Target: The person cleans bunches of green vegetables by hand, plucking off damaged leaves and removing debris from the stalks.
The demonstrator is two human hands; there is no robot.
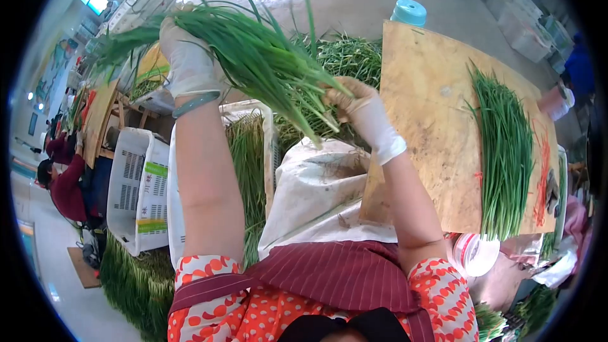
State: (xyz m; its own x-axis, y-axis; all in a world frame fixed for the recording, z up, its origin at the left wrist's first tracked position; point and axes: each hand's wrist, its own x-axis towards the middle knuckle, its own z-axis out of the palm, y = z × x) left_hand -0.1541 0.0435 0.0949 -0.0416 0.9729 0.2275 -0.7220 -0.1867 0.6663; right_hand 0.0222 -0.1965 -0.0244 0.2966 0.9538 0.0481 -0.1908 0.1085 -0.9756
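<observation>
Loose bunch of chives (253, 50) is up in the air, slung between two gloved hands, over the loose pile of greens (351, 57) and the white crate (269, 152). Left hand (190, 66) has its fingers closed round the leafy part; right hand (367, 114) has its fingers curled in on the pale stem ends, grip pressure impossible to tell from here. Nothing visible binds the bunch; leaves fan out past the left hand and stems splay near the right. Main risk, to my eye: a slack left grip lets strands slide out, onto the pile or the white sack (316, 174) below. A hard tug by the right could snap or bruise stems; uneven pull would leave the ends ragged. Swung wide, the trailing tips could brush the counter (430, 120) and disturb the laid-out bundle (503, 152) or the red ties (542, 174) beside it.
</observation>
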